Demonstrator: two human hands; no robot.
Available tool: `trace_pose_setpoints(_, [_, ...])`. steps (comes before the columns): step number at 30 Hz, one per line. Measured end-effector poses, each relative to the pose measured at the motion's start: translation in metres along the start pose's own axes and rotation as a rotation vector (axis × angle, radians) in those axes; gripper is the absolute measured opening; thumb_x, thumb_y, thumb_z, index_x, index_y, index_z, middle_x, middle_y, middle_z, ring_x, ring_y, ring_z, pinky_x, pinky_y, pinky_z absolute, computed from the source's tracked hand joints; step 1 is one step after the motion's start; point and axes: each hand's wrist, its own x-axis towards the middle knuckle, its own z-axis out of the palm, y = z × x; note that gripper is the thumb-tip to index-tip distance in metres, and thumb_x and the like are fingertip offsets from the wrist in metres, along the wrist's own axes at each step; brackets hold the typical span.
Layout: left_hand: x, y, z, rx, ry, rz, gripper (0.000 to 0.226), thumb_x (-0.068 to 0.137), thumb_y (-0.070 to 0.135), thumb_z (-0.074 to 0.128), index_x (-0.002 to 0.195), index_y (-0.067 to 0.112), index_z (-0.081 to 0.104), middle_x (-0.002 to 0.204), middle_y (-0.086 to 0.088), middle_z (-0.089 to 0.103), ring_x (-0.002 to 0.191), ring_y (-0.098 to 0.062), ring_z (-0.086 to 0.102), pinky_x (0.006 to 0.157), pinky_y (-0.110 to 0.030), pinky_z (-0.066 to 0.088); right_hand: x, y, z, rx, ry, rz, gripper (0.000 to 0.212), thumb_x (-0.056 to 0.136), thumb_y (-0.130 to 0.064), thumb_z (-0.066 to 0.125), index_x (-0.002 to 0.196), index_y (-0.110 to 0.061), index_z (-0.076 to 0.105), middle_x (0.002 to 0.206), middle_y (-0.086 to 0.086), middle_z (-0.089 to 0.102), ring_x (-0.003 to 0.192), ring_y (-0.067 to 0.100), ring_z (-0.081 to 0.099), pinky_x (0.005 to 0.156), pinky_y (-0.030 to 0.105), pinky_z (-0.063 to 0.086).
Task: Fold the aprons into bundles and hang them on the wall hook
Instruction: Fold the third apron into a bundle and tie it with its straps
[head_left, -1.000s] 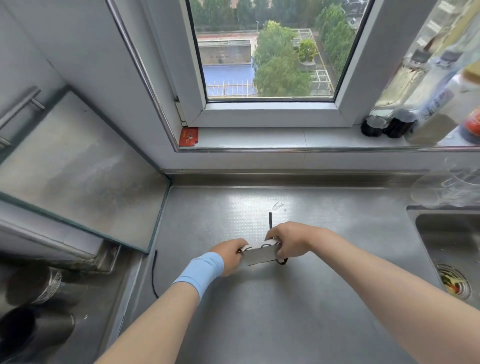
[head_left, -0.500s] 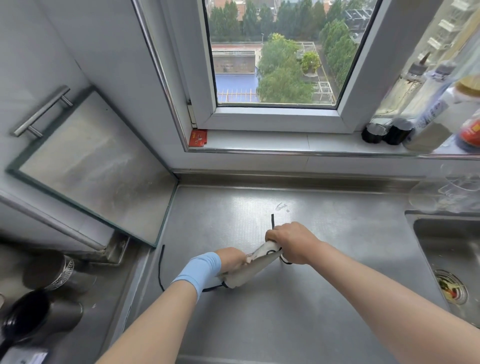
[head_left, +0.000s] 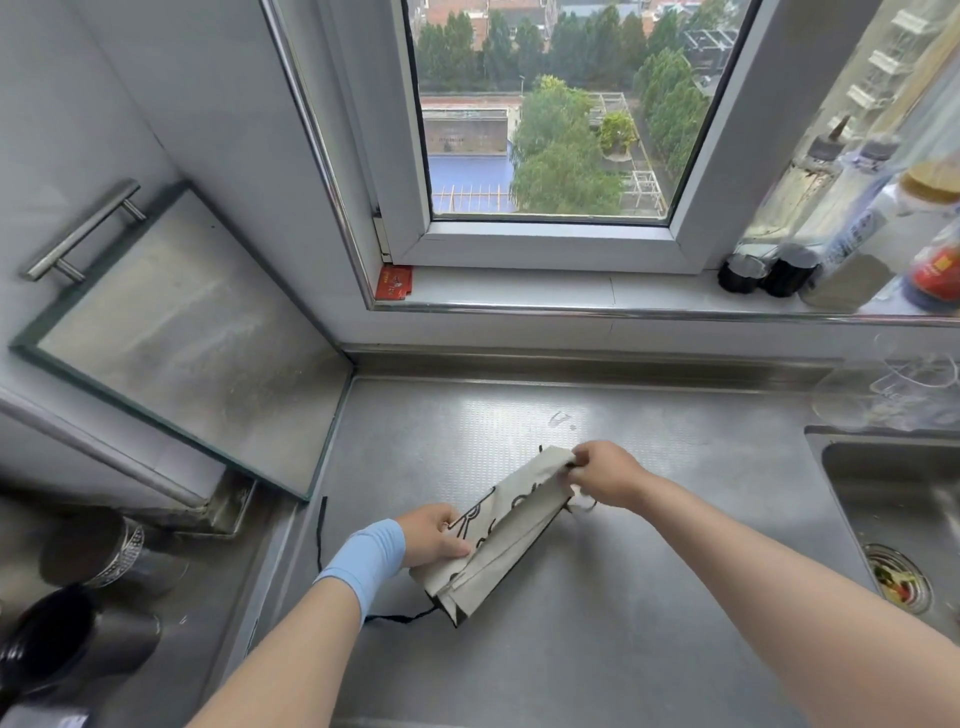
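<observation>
**Holding the folded apron by both ends over the desk**

A black tie cord (head_left: 400, 618) trailed from the apron's near end and lay along the desk (head_left: 623, 649) towards 9 o'clock. The apron (head_left: 498, 535), folded into a long pale strip, ran from 7 o'clock up to 1 o'clock. Whether its low end touched the desk could not be told. The left hand (head_left: 434, 540), the nearer one, gripped the strip's side by the 7 o'clock end, with the thumb lying on top. The right hand (head_left: 605, 478) pinched the far 1 o'clock end with curled fingers. Rolling or folding end to end along that axis looked like the next step, and no wall hook was in view.

At 3 o'clock the sink (head_left: 857, 499) had scraps of food in its drain strainer (head_left: 896, 577). At 8 o'clock stood dark cups (head_left: 47, 639), their contents unclear. Farthest off, at 2 o'clock, bottles (head_left: 831, 218) lined the windowsill (head_left: 519, 291).
</observation>
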Motion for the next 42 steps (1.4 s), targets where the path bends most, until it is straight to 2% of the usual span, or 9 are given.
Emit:
trace_pose_setpoints(6, [0.003, 0.002, 0.025, -0.810, 0.260, -0.074, 0.019, 0.093, 0.005, 0.059, 0.112, 0.002, 0.060, 0.099, -0.014, 0.071, 0.086, -0.028, 0.069, 0.073, -0.035, 0.056, 0.013, -0.026, 0.007, -0.031, 0.323, 0.151, 0.045, 0.093, -0.033, 0.052, 0.135, -0.019, 0.050, 0.138, 0.011, 0.044, 0.128, 0.031, 0.044, 0.104, 0.039, 0.039])
trace_pose_setpoints(12, [0.008, 0.033, 0.080, -1.282, 0.181, -0.078, 0.028, 0.093, 0.004, 0.059, 0.121, 0.002, 0.057, 0.106, -0.019, 0.071, 0.089, -0.029, 0.071, 0.074, -0.045, 0.059, -0.004, -0.033, 0.069, 0.157, -0.173, 0.196, 0.038, 0.084, -0.049, 0.061, 0.088, -0.011, 0.061, 0.082, 0.004, 0.063, 0.064, 0.019, 0.058, 0.057, 0.025, 0.044])
trace_pose_setpoints(17, [-0.002, 0.042, 0.071, -0.437, -0.153, -0.209, 0.029, 0.075, 0.040, 0.070, 0.076, 0.017, 0.053, 0.056, 0.003, 0.054, 0.043, -0.014, 0.049, 0.045, -0.017, 0.036, 0.002, -0.011, 0.071, -0.172, -0.176, -0.072, 0.023, 0.081, -0.020, 0.065, 0.104, -0.018, 0.067, 0.095, -0.002, 0.067, 0.090, 0.018, 0.061, 0.070, 0.026, 0.043])
trace_pose_setpoints(21, [0.005, 0.039, 0.041, 0.161, 0.532, 0.194, 0.008, 0.081, 0.037, 0.061, 0.082, 0.029, 0.062, 0.080, 0.014, 0.065, 0.080, -0.011, 0.061, 0.075, -0.023, 0.048, 0.007, -0.001, 0.050, -0.278, -0.283, -0.208, 0.019, 0.083, -0.014, 0.067, 0.098, -0.026, 0.065, 0.084, -0.007, 0.059, 0.081, 0.014, 0.055, 0.070, 0.027, 0.041])
trace_pose_setpoints(23, [0.009, 0.034, 0.034, 0.373, 0.575, 0.461, 0.020, 0.077, 0.037, 0.065, 0.096, 0.035, 0.061, 0.097, 0.017, 0.059, 0.099, -0.008, 0.053, 0.092, -0.030, 0.046, 0.007, 0.001, 0.047, -0.274, -0.298, -0.251, 0.024, 0.083, -0.012, 0.068, 0.102, -0.025, 0.069, 0.084, -0.009, 0.061, 0.080, 0.011, 0.056, 0.074, 0.028, 0.045])
trace_pose_setpoints(26, [0.019, 0.022, 0.033, 0.695, 0.453, 0.422, 0.055, 0.074, 0.048, 0.068, 0.125, 0.038, 0.050, 0.123, 0.012, 0.047, 0.116, -0.012, 0.043, 0.102, -0.032, 0.038, 0.009, 0.006, 0.046, -0.230, -0.299, -0.255, 0.026, 0.082, -0.010, 0.069, 0.102, -0.025, 0.072, 0.084, -0.009, 0.066, 0.080, 0.010, 0.059, 0.074, 0.026, 0.047])
trace_pose_setpoints(34, [0.039, -0.004, 0.019, 0.822, 0.432, 0.230, 0.045, 0.091, 0.044, 0.056, 0.133, 0.033, 0.047, 0.124, 0.003, 0.050, 0.121, -0.021, 0.042, 0.100, -0.033, 0.035, 0.008, 0.026, 0.026, -0.021, -0.353, 0.136, 0.057, 0.068, -0.024, 0.089, 0.116, -0.025, 0.058, 0.105, -0.004, 0.060, 0.079, 0.014, 0.064, 0.058, 0.026, 0.052])
trace_pose_setpoints(37, [0.041, -0.012, 0.017, 0.792, 0.475, 0.196, 0.040, 0.091, 0.043, 0.054, 0.130, 0.034, 0.051, 0.121, 0.004, 0.050, 0.119, -0.020, 0.042, 0.097, -0.032, 0.036, 0.008, 0.032, 0.008, 0.008, -0.500, 0.294, 0.047, 0.073, -0.009, 0.082, 0.114, -0.020, 0.060, 0.081, 0.003, 0.065, 0.059, 0.017, 0.052, 0.044, 0.023, 0.037])
trace_pose_setpoints(42, [0.038, -0.020, 0.023, 0.680, 0.554, 0.243, 0.035, 0.093, 0.035, 0.056, 0.128, 0.040, 0.056, 0.112, 0.004, 0.051, 0.114, -0.019, 0.044, 0.095, -0.030, 0.037, 0.021, 0.041, -0.008, -0.092, -0.225, 0.164, 0.016, 0.080, -0.007, 0.070, 0.085, -0.022, 0.071, 0.080, 0.000, 0.068, 0.056, 0.014, 0.054, 0.047, 0.022, 0.042])
